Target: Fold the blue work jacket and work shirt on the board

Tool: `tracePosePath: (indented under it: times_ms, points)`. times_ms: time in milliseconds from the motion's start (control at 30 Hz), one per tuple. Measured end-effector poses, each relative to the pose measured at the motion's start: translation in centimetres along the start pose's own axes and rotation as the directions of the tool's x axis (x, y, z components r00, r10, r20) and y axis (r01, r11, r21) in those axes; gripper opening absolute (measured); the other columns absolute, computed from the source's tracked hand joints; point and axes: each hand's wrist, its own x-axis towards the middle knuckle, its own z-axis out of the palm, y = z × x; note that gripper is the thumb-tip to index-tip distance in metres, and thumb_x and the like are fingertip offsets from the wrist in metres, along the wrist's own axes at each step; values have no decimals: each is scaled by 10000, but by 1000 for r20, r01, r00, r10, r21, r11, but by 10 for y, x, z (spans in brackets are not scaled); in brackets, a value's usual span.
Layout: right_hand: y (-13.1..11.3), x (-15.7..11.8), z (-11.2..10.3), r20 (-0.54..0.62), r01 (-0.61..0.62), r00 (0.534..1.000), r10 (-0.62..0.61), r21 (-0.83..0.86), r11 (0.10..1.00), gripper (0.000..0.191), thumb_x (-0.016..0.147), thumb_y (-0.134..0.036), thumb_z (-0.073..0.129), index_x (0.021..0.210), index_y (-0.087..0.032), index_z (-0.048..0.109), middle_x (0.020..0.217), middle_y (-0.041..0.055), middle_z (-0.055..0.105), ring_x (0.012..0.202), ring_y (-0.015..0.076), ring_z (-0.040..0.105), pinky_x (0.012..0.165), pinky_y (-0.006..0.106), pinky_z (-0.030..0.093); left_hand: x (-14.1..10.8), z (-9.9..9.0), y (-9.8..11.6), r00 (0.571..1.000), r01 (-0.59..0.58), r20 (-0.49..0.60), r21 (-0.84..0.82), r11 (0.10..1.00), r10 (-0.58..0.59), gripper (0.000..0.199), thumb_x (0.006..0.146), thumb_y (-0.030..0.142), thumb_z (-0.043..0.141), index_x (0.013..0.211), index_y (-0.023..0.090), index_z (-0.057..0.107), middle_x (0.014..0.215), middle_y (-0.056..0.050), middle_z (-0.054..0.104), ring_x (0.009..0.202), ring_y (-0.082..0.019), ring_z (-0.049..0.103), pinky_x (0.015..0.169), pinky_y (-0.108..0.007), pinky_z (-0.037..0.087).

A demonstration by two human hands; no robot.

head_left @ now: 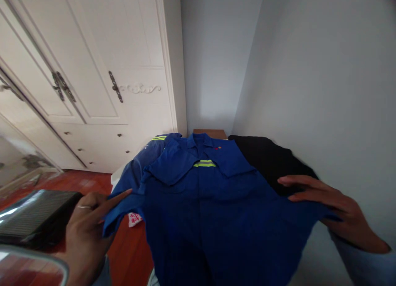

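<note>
A dark blue collared work garment [198, 207] is spread out in front of me, its collar at the far end. Its two sleeves are folded in across the chest, and a yellow-and-grey reflective stripe [204, 164] shows between them. On the left, my left hand [89, 228], with a ring on one finger, grips a projecting edge of the blue cloth, index finger stretched along it. My right hand [334, 207] has the opposite edge between fingers on top and the thumb side below. The garment's near end runs out of view at the bottom.
A faded blue garment with yellow stripes [136, 166] lies to the left, black cloth [266, 154] to the right. Behind are a brown box [210, 133] and grey walls [309, 79]. A white wardrobe [139, 38] stands left, and a dark ribbed object [40, 216] is near my left hand.
</note>
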Motion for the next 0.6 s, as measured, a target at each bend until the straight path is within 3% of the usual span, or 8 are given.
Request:
tracePosePath:
  times_ms: [67, 167, 233, 333, 400, 467, 500, 600]
  points:
    - [2, 25, -3, 63, -2, 998, -6, 137, 991, 263, 874, -569, 686, 1003, -385, 823, 1006, 79, 804, 860, 264, 776, 741, 333, 651, 20, 0, 2, 997, -57, -47, 34, 998, 58, 228, 760, 523, 676, 883, 400, 824, 940, -60, 669, 828, -294, 630, 675, -427, 519]
    - [13, 63, -3, 79, -59, 996, 42, 228, 972, 212, 845, -508, 754, 938, -335, 836, 899, 68, 814, 775, 235, 773, 704, 291, 638, 53, 11, 7, 998, -46, -49, -204, 978, 36, 113, 787, 426, 720, 821, 354, 799, 1240, -23, 701, 1091, -303, 656, 895, -436, 556]
    - [28, 91, -1, 62, -124, 992, 112, 255, 959, 246, 800, -515, 797, 866, -281, 840, 869, 81, 811, 815, 236, 764, 745, 286, 624, 78, 25, 8, 999, 33, 8, -381, 924, -32, 56, 776, 346, 756, 787, 306, 793, 1065, -16, 774, 974, -261, 707, 853, -386, 583]
    - [59, 139, 2, 53, -293, 954, 296, 389, 873, 318, 726, -524, 850, 809, -218, 823, 839, 93, 798, 751, 205, 731, 667, 251, 593, 127, 56, 6, 955, 277, 60, -519, 809, -289, 125, 671, 319, 839, 738, 234, 777, 723, 27, 750, 646, -175, 662, 618, -282, 555]
    - [86, 173, 6, 76, -394, 907, 415, 504, 768, 361, 667, -521, 886, 801, -196, 804, 826, 82, 789, 685, 175, 700, 615, 237, 569, 167, 82, 0, 905, 384, 100, -607, 696, -413, 218, 604, 318, 878, 733, 195, 753, 654, 54, 709, 552, -126, 591, 530, -232, 493]
    - [118, 208, 14, 95, -445, 867, 490, 591, 672, 378, 622, -495, 911, 804, -192, 780, 806, 60, 780, 651, 160, 683, 619, 248, 569, 210, 115, -11, 890, 428, 192, -664, 614, -413, 270, 608, 351, 876, 747, 171, 730, 639, 59, 682, 523, -102, 553, 504, -212, 458]
    - [137, 224, 20, 92, -455, 849, 520, 627, 632, 369, 611, -465, 919, 810, -194, 767, 799, 50, 779, 651, 161, 685, 641, 259, 577, 230, 135, -20, 878, 465, 252, -649, 602, -406, 296, 605, 367, 875, 760, 166, 724, 636, 55, 679, 521, -104, 553, 503, -213, 454]
    - [201, 258, 50, 124, -517, 768, 628, 699, 494, 308, 632, -349, 901, 840, -193, 736, 799, 48, 788, 666, 178, 705, 715, 296, 603, 276, 205, -55, 840, 540, 361, -483, 690, -405, 370, 610, 472, 822, 786, 162, 725, 665, 11, 707, 573, -155, 608, 536, -251, 478]
